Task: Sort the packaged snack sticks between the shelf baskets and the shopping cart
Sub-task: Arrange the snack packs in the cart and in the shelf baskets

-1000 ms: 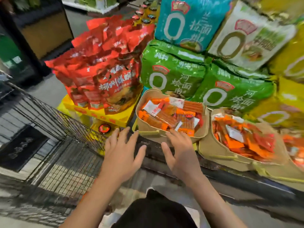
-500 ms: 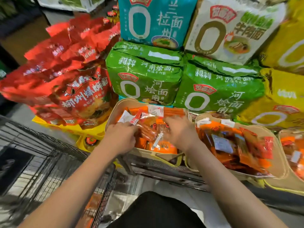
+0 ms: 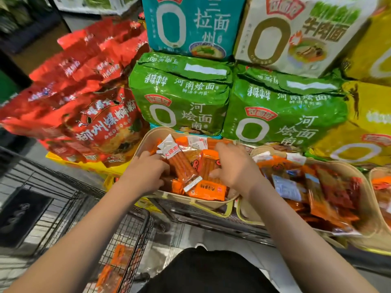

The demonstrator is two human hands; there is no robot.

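Note:
A beige shelf basket (image 3: 148, 134) holds several orange packaged snack sticks (image 3: 208, 192). My left hand (image 3: 146, 172) is inside its left side, fingers curled round a long clear-wrapped snack stick (image 3: 179, 163) with a white label. My right hand (image 3: 234, 166) reaches in from the right and grips orange packets (image 3: 208, 163) in the middle of the pile. A second beige basket (image 3: 372, 210) to the right is full of orange and red snack packets. The black wire shopping cart (image 3: 127, 235) stands at lower left, with a few orange packets (image 3: 110, 275) lying in it.
Red snack bags (image 3: 91, 98) are piled left of the basket on a yellow box. Green noodle packs (image 3: 179, 102), a teal pack (image 3: 190, 24), a white pack (image 3: 296, 32) and yellow packs (image 3: 368, 127) are stacked behind the baskets. A wire shelf edge (image 3: 211, 223) runs under the baskets.
Both hands went from hovering in front of the basket into it, and they now grip snack packets. The view has moved closer to the shelf.

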